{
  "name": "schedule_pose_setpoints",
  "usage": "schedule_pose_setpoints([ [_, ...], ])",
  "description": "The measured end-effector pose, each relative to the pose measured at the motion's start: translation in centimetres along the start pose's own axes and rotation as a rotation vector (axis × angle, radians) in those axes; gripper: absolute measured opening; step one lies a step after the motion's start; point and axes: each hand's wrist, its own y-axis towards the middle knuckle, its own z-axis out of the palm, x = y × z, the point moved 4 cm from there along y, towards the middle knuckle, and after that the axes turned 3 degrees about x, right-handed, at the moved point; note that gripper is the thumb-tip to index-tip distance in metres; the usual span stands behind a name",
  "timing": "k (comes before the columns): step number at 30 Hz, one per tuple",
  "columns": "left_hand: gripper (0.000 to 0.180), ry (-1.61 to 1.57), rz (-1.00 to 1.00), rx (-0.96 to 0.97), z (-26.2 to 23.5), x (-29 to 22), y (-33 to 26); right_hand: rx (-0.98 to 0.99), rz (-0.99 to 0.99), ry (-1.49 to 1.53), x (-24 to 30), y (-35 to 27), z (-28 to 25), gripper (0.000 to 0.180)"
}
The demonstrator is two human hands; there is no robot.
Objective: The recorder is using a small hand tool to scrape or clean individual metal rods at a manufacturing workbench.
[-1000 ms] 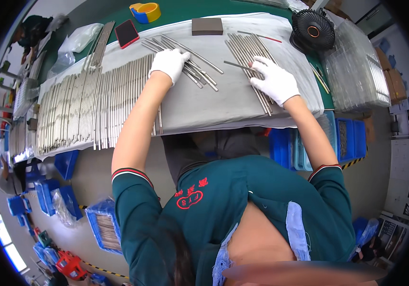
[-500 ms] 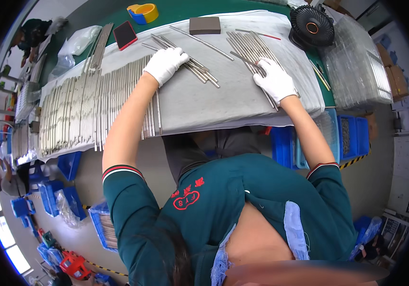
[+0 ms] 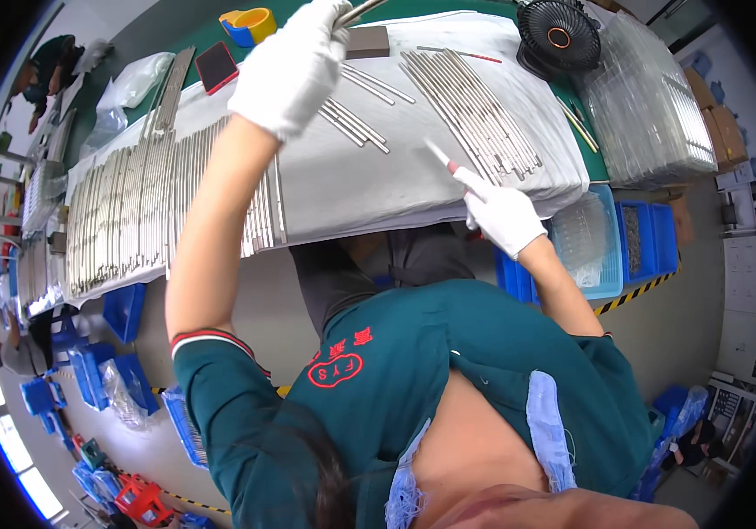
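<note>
My left hand (image 3: 294, 75), in a white glove, is raised over the far side of the table and closed around a metal rod (image 3: 362, 10) that pokes out toward the top edge. My right hand (image 3: 506, 219), also gloved, is above the table's near edge, pinching a slim blade-like tool (image 3: 438, 153), smeared by motion. Between the hands, several loose rods (image 3: 356, 125) lie on the white cloth (image 3: 342, 189). A wide row of rods (image 3: 131, 207) covers the left side, partly behind my left arm. Another group of rods (image 3: 475, 115) lies beyond my right hand.
A brown block (image 3: 369, 42), a thin red stick (image 3: 475, 55) and a black fan (image 3: 559, 38) are at the back. A red-edged dark device (image 3: 216, 68) and yellow-blue tape ring (image 3: 250, 26) are far left. Clear plastic trays (image 3: 651, 106) are stacked right; blue bins (image 3: 660, 238) stand below.
My left hand has risen off the loose rods with a rod in it. My right hand has drawn back toward me from the right group, carrying the slim tool.
</note>
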Motion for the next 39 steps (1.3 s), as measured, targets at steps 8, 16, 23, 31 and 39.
schedule_pose_setpoints([
  [8,0.026,-1.592,-1.227,0.617,10.4,-5.4,-18.7,0.017,0.215,0.157,-0.5,-0.9,3.8,0.043],
  [16,0.024,-1.756,-1.422,0.448,12.6,-4.9,-21.3,-0.034,0.069,-0.032,-0.1,-1.5,4.5,0.042],
  [23,0.033,-1.525,-1.451,0.453,11.9,-4.1,-21.1,-0.059,0.05,0.034,-0.6,-1.6,4.6,0.042],
  [31,0.032,-1.868,-1.422,0.489,12.0,-3.9,-20.9,-0.061,-0.029,-0.077,-0.1,-1.3,3.5,0.045],
  [39,0.026,-1.75,-1.502,0.486,11.9,-4.3,-21.1,-0.067,-0.12,0.043,0.8,-2.1,3.7,0.043],
])
